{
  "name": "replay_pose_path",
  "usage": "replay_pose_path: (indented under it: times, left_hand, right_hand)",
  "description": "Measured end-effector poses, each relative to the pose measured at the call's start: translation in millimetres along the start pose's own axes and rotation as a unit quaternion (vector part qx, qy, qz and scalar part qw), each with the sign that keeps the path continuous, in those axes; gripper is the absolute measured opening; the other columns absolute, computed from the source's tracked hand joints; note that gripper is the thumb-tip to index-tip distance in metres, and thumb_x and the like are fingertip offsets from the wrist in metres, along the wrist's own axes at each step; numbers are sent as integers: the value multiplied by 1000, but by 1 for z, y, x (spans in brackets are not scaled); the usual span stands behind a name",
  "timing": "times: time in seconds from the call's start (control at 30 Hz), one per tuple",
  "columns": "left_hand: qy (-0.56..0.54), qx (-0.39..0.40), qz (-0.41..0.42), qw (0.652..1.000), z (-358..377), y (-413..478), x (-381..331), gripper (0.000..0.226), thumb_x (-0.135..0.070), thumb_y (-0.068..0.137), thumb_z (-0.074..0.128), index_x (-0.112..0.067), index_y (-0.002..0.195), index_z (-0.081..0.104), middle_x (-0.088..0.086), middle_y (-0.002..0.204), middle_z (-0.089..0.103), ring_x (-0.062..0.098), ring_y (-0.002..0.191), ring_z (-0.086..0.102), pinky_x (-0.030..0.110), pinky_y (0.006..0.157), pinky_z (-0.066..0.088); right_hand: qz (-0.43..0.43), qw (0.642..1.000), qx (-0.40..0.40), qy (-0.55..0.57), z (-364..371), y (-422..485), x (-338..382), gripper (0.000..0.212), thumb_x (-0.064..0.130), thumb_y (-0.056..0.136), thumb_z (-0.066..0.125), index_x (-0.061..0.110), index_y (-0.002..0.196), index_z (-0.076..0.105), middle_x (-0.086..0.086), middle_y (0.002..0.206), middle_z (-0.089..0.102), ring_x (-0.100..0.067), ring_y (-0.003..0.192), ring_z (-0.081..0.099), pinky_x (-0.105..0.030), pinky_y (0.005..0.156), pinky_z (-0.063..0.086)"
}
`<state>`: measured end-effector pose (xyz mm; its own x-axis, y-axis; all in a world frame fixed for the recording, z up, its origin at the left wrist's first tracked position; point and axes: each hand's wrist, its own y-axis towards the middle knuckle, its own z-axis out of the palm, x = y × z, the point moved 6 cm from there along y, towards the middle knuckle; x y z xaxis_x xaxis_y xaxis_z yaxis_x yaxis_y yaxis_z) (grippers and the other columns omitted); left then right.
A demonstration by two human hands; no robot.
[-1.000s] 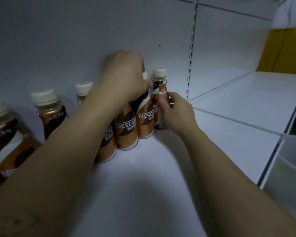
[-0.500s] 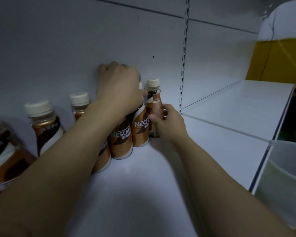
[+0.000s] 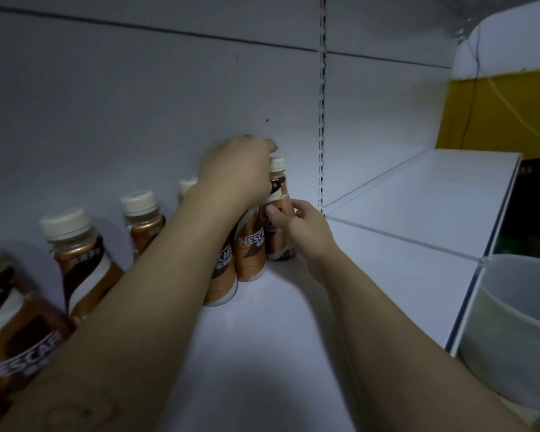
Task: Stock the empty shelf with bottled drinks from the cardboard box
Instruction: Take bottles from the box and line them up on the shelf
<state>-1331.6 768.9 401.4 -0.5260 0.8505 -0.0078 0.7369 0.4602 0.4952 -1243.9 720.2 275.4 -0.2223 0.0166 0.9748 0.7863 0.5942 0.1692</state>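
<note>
End bottle [image 3: 278, 182] in right hand [image 3: 306, 232]

My left hand [image 3: 237, 173] and right hand [image 3: 303, 229] are showing bare, and my left forearm [image 3: 122, 322] and right forearm [image 3: 402, 332] are showing bare skin from the wrists out to the edge of the view. Low on the left forearm a faint ring-shaped mark [image 3: 75, 413] is showing, too dim to tell whether it is ink or a pressed-in print. A small dark spot [image 3: 248, 136] is showing at one fingertip of the left hand, perhaps a nail; blur is hiding the detail
</note>
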Motion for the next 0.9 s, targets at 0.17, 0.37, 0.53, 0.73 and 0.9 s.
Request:
replay_pose_path:
  times: [0.17, 0.37, 0.53, 0.73, 0.9]
  left_hand:
    - [1, -4, 8, 1000, 8, 5, -5, 39, -4, 84, 58, -19, 120, 61, 9, 115, 63, 32, 103, 58, 42, 86, 51]
    - [-56, -23, 33, 998, 7, 1, 2, 46, -21, 88, 64, -26, 132, 52, 6, 127, 58, 27, 111, 55, 36, 85, 44]
    - [-69, 17, 29, 997, 13, 4, 2, 53, -18, 92, 61, -25, 142, 45, 6, 140, 52, 25, 125, 49, 33, 102, 37]
    - [-46, 16, 30, 998, 14, 2, -2, 49, -7, 91, 57, -21, 138, 51, 7, 129, 57, 26, 116, 54, 32, 92, 42]
    - [-6, 12, 49, 999, 14, 0, -2, 41, -6, 88, 57, -12, 128, 54, 14, 121, 61, 32, 109, 56, 45, 91, 49]
  right_hand:
    - [-17, 998, -22, -52, -4, 3, -4, 60, 39, 78, 75, 13, 128, 51, -1, 109, 65, -18, 100, 62, -28, 80, 45]
    - [-1, 999, -7, 38, -2, 11, -14, 23, 18, 89, 61, 11, 110, 60, -12, 109, 68, -27, 103, 65, -47, 94, 51]
    - [-19, 1000, 12, 7, -1, 12, -12, 31, 22, 90, 55, 13, 118, 66, -8, 116, 68, -23, 110, 63, -43, 99, 49]
    - [-72, 996, 26, -49, 2, 8, -10, 39, 32, 88, 66, 20, 125, 60, 0, 105, 68, -19, 98, 66, -33, 87, 51]
    - [-25, 999, -19, -26, -5, 14, -17, 29, 30, 92, 60, 15, 116, 54, -4, 109, 67, -23, 104, 64, -36, 87, 51]
